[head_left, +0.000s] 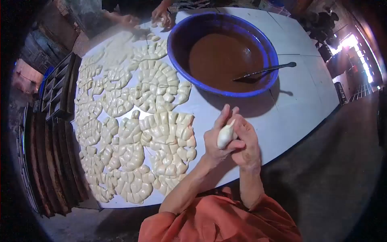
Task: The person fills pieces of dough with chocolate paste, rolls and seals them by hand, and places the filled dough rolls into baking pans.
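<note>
A small piece of white dough [225,138] sits between my two hands, just in front of the large blue basin. My left hand [213,142] is closed around its left side. From the other side my right hand [248,145] presses against it, fingers bent and thumb across its lower end. Left of my hands, many pale, glossy dough pieces [161,125] lie pressed together in clusters on the white tabletop. The blue basin [219,92] holds a smooth brown mass [225,56]. A dark-handled utensil [278,67] rests in it, its handle over the right rim.
Across the white table [306,84], another person's hands [162,18] work with dough near the far edge. Dark slatted boards [54,161] and a wooden rack [58,88] stand along the left side. The basin takes up the middle of the table.
</note>
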Tool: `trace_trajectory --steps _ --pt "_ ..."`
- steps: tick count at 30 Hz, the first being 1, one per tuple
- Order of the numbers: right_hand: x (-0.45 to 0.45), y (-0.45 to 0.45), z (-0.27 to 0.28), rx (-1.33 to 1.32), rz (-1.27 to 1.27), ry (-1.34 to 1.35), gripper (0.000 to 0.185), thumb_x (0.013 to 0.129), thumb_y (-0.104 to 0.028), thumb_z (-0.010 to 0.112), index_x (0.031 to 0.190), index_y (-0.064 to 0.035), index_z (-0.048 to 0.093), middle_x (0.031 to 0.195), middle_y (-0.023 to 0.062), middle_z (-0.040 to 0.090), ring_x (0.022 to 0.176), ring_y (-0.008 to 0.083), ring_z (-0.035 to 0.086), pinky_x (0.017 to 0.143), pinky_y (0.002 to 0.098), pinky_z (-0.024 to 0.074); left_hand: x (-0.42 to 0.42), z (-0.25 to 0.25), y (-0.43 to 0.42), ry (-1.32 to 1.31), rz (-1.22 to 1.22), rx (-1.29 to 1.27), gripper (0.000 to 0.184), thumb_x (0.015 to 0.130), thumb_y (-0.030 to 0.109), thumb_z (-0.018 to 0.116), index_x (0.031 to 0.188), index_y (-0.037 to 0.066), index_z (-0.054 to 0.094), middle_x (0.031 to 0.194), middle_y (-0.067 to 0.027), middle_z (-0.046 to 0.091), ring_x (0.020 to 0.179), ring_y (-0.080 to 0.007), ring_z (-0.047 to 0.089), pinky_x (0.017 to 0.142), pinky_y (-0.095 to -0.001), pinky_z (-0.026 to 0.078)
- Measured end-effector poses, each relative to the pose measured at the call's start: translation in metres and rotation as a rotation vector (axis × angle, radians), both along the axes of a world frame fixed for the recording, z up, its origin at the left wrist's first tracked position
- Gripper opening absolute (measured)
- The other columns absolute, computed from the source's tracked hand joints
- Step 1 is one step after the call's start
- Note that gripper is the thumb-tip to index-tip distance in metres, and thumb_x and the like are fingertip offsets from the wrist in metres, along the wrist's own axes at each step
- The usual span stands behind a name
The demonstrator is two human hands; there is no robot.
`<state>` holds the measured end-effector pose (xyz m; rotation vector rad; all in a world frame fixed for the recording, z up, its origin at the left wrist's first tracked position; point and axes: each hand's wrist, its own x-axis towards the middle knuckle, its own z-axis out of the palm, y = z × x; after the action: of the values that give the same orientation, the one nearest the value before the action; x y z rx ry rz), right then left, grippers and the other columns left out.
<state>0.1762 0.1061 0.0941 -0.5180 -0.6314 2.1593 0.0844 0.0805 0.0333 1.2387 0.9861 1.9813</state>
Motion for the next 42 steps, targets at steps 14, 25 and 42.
trace_trajectory --steps 14,25,42 --pt "-0.051 0.212 -0.037 1.317 0.694 -1.637 0.03 0.087 -0.025 0.055 0.104 -0.0034 0.068 0.099 0.0154 0.072 0.089 0.033 0.068 0.083 0.0433 0.0501 -0.061 -0.038 -0.058 -0.15 -0.071 -0.679 0.036 0.101 0.016 0.059 0.132 -0.002 0.056 0.104 -0.0104 0.07 0.093 -0.0121 0.066 0.082 -0.0235 0.052" --pt "-0.046 0.209 -0.017 0.836 0.52 -0.996 0.023 0.091 -0.023 0.058 0.092 -0.0009 0.066 0.088 0.0086 0.069 0.081 0.0178 0.068 0.075 0.0332 0.0539 -0.055 -0.03 -0.05 -0.089 -0.166 -0.727 0.033 0.1 0.015 0.06 0.127 -0.003 0.058 0.107 -0.0106 0.07 0.095 -0.013 0.066 0.082 -0.0254 0.052" --pt "-0.003 0.061 -0.031 0.586 0.155 -0.54 0.032 0.09 -0.01 0.067 0.12 -0.0053 0.058 0.117 0.0065 0.06 0.107 0.015 0.061 0.089 0.0319 0.053 -0.048 -0.019 -0.009 -0.762 -0.118 -0.539 0.031 0.097 0.021 0.065 0.119 -0.001 0.063 0.102 -0.0083 0.07 0.09 -0.0168 0.069 0.086 -0.0316 0.056"
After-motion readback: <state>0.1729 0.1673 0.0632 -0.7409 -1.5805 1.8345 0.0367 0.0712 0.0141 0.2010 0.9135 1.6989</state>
